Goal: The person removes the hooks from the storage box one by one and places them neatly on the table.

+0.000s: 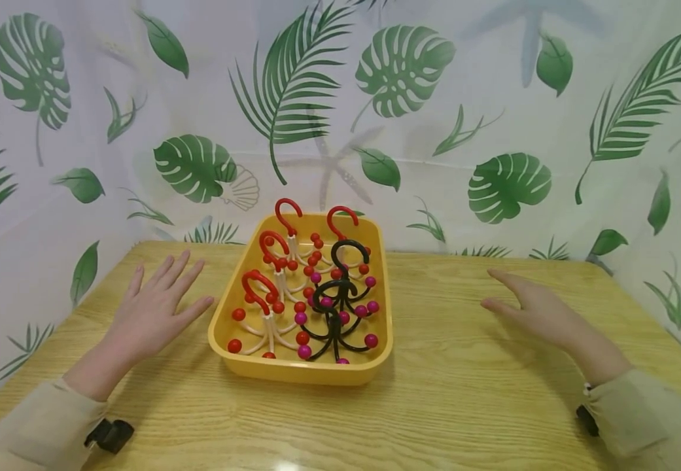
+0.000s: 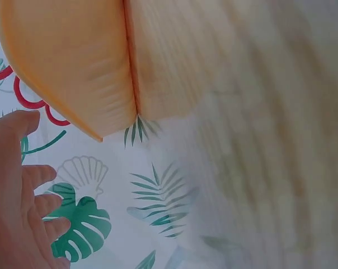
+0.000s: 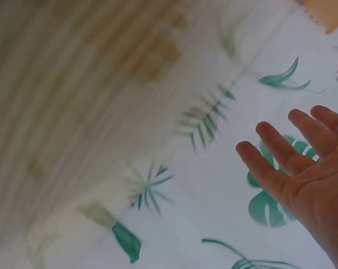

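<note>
A yellow plastic basin (image 1: pixel 307 373) stands on the table and holds several hook-topped hangers with curved, ball-tipped prongs. Some have red hooks, white prongs and red balls, such as the front-left hanger (image 1: pixel 268 322); two black hangers (image 1: pixel 333 325) with magenta balls sit on the right. To the basin's left, my left hand (image 1: pixel 154 311) hovers palm down, fingers spread, thumb near the rim. My right hand (image 1: pixel 543 311) is held well to the right of the basin, its fingers extended and holding nothing. Both wrist views show empty palms, the left hand (image 2: pixel 12 190) beside the basin wall.
Under everything lies a wood-grain table (image 1: pixel 446 392). Behind and at both sides hangs a white curtain (image 1: pixel 434 196) printed with green leaves, touching the table's back edge. A dark wrist device (image 1: pixel 110 435) is fixed at the left sleeve.
</note>
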A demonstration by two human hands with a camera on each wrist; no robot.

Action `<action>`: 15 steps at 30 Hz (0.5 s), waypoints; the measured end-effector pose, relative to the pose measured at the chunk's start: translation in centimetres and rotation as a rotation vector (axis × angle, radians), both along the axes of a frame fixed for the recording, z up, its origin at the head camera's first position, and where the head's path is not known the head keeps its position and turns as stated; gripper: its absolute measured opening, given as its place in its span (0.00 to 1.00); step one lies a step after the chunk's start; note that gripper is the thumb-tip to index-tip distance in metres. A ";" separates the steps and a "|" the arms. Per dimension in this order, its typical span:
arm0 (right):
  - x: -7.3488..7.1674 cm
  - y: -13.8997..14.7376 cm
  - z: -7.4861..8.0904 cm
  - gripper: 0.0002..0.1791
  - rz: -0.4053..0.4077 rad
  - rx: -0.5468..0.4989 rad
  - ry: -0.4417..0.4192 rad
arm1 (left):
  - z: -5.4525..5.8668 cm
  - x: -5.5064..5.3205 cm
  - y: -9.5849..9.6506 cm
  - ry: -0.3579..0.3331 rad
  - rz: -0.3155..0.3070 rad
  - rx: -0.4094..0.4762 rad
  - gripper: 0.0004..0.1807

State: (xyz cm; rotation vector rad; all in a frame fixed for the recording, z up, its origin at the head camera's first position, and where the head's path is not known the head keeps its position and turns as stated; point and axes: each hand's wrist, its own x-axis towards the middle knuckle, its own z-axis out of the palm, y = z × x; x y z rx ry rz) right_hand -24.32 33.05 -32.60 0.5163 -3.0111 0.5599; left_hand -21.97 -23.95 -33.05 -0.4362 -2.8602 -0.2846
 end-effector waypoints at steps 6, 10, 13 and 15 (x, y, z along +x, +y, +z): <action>0.0 -3.4 0.4 0.39 0.077 -0.039 0.064 | -0.1 0.9 0.4 -0.019 -0.023 0.108 0.41; 0.1 -6.1 1.4 0.38 0.121 -0.095 0.093 | -0.1 1.7 1.2 -0.009 -0.062 0.220 0.40; 0.2 -8.3 2.3 0.36 0.178 -0.153 0.130 | 0.0 2.3 1.9 -0.011 -0.102 0.297 0.39; 0.3 -9.8 2.8 0.34 0.233 -0.202 0.167 | 0.0 2.7 2.3 -0.027 -0.129 0.347 0.38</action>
